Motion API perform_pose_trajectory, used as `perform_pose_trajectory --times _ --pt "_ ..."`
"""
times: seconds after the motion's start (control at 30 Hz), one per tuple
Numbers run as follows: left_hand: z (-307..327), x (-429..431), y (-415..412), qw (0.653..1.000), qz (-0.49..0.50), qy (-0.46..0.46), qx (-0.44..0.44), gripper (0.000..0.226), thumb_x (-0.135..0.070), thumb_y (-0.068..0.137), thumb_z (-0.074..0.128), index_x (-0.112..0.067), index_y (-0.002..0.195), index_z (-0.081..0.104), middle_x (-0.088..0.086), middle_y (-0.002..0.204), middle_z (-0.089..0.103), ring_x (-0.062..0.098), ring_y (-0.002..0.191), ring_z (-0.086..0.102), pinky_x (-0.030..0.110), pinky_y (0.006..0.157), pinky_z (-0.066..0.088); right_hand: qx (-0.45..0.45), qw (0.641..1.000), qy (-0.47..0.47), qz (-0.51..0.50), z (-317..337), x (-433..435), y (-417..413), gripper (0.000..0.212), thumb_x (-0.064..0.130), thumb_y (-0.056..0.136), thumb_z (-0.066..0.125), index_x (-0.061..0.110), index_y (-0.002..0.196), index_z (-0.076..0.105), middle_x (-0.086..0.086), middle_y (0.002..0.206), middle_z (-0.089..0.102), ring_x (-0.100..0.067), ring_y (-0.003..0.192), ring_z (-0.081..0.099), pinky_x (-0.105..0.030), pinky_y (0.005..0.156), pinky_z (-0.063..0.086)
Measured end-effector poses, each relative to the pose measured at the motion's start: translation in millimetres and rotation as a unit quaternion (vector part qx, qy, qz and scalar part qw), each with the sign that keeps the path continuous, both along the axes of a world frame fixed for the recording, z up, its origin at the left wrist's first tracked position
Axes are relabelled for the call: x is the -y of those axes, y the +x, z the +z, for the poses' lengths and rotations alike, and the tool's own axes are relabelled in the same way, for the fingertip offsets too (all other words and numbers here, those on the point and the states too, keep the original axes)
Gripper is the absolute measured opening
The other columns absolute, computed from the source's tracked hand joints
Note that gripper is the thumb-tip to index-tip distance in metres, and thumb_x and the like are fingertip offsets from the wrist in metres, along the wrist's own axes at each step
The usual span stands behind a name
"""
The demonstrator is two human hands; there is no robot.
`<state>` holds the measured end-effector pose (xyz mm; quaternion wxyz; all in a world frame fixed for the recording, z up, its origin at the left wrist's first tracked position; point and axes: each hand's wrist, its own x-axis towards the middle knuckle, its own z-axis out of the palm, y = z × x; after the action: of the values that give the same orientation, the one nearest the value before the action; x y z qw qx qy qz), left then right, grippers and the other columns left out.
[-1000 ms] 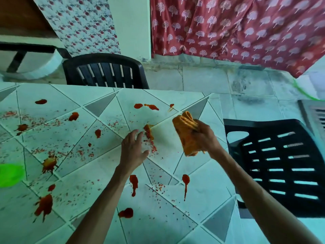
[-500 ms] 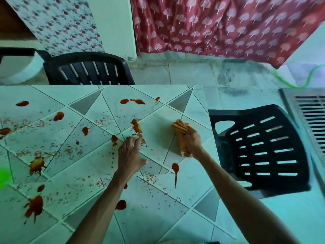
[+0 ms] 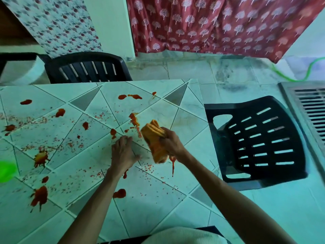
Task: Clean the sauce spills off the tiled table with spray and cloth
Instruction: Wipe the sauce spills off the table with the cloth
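Observation:
The pale tiled table [image 3: 158, 205] is spattered with red sauce: blobs, streaks and fine specks across its left and middle. A folded orange cloth [image 3: 153, 138] lies against the tiles near the middle right, and my right hand [image 3: 171, 143] grips its near side. Just left of the cloth runs a smeared sauce streak [image 3: 135, 121]. My left hand [image 3: 123, 153] rests flat on the table beside the cloth, fingers spread and pointing away. A blurred bright green object [image 3: 6, 170], possibly the spray bottle, sits at the left edge.
One black plastic chair [image 3: 88, 68] stands behind the table's far edge, another [image 3: 263, 140] tight against its right edge. A metal floor grate [image 3: 311, 110] lies far right, with a green hose [image 3: 290, 74] on the floor tiles. Red patterned curtains [image 3: 219, 23] hang behind.
My right hand has carried the cloth leftward and down onto the tiles, next to the sauce streak. The left hand stays on the table. The camera has shifted.

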<state>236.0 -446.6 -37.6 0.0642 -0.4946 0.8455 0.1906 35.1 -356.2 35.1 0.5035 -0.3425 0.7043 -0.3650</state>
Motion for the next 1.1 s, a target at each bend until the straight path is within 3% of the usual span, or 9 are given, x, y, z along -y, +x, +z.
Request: perform_pose_trajectory --times 0.07,0.2,0.37,0.53,0.73,0.8,0.9,1.03,1.1 --pt "3 -8 -6 1.000 -0.005 0.003 -0.013 0.091 -0.053 0.075 0.076 -0.012 0.146 0.037 0.013 0.148 0.035 0.034 0.135 0.033 0.048 0.107 0.033 -0.016 0.999 -0.017 -0.032 9 -27 -23 0.038 -0.004 0.089 0.052 0.028 0.108 0.063 -0.013 0.100 0.070 -0.032 0.090 0.070 -0.049 0.081 0.061" --pt "8 -35 -22 0.999 -0.035 -0.013 -0.023 0.088 -0.054 0.077 0.073 -0.015 0.147 0.036 0.007 0.145 0.038 0.028 0.134 0.034 0.043 0.109 0.030 -0.080 0.994 -0.002 -0.070 17 -87 -78 0.035 -0.008 0.094 0.051 0.017 0.117 0.060 -0.001 0.098 0.069 -0.018 0.084 0.068 -0.024 0.067 0.059" --pt "9 -75 -27 0.999 -0.037 -0.014 -0.004 0.084 -0.054 0.080 0.071 -0.016 0.146 0.036 0.005 0.144 0.038 0.025 0.134 0.034 0.042 0.110 0.028 -0.160 0.976 0.058 -0.134 -22 -129 -111 0.019 0.022 0.099 0.061 0.015 0.115 0.066 -0.009 0.102 0.072 -0.028 0.087 0.071 -0.052 0.080 0.061" --pt "9 -104 -18 1.000 -0.012 -0.019 -0.006 0.079 -0.049 0.078 0.075 -0.017 0.141 0.042 0.005 0.142 0.040 0.026 0.134 0.035 0.040 0.108 0.029 -0.093 0.989 0.059 -0.095 -38 -115 -47 0.025 0.026 0.101 0.057 0.014 0.123 0.062 -0.012 0.103 0.071 -0.023 0.075 0.066 -0.050 0.073 0.061" --pt "8 -124 22 0.998 0.046 -0.045 0.009 0.071 -0.043 0.080 0.074 -0.012 0.138 0.048 0.010 0.139 0.046 0.030 0.128 0.043 0.043 0.101 0.038 -0.092 0.995 0.034 -0.011 -54 -74 56 0.033 0.029 0.090 0.049 0.025 0.120 0.062 -0.012 0.108 0.072 -0.036 0.093 0.067 -0.050 0.076 0.056" --pt "5 -124 41 0.996 0.076 -0.053 -0.004 0.069 -0.039 0.080 0.075 -0.012 0.138 0.048 0.011 0.138 0.046 0.032 0.126 0.045 0.044 0.099 0.041 -0.063 0.998 0.022 -0.009 -48 -65 80 0.029 0.030 0.091 0.049 0.024 0.116 0.062 -0.010 0.102 0.071 -0.029 0.083 0.067 -0.041 0.069 0.056" --pt "-1 -120 67 0.991 0.104 -0.069 -0.044 0.063 -0.034 0.078 0.078 -0.012 0.131 0.052 0.012 0.132 0.047 0.032 0.120 0.047 0.044 0.092 0.044 -0.019 1.000 0.002 -0.001 -44 -60 100 0.026 0.008 0.093 0.050 0.016 0.115 0.062 -0.006 0.089 0.067 -0.017 0.069 0.057 -0.032 0.056 0.048" --pt "-7 -117 91 0.989 0.111 -0.068 -0.072 0.066 -0.040 0.079 0.076 -0.014 0.133 0.050 0.010 0.136 0.042 0.030 0.125 0.041 0.048 0.096 0.044 -0.057 0.996 -0.032 -0.054 -29 -77 95 0.027 0.010 0.090 0.051 0.012 0.112 0.065 0.001 0.089 0.067 -0.015 0.076 0.060 -0.033 0.064 0.054" --pt "-10 -117 98 0.990 0.102 -0.064 -0.080 0.068 -0.043 0.079 0.074 -0.015 0.135 0.048 0.010 0.141 0.038 0.030 0.130 0.037 0.050 0.100 0.041 -0.075 0.993 -0.046 -0.081 -16 -97 82 0.027 0.018 0.086 0.052 0.012 0.109 0.065 0.000 0.089 0.068 -0.005 0.074 0.061 -0.026 0.065 0.055"
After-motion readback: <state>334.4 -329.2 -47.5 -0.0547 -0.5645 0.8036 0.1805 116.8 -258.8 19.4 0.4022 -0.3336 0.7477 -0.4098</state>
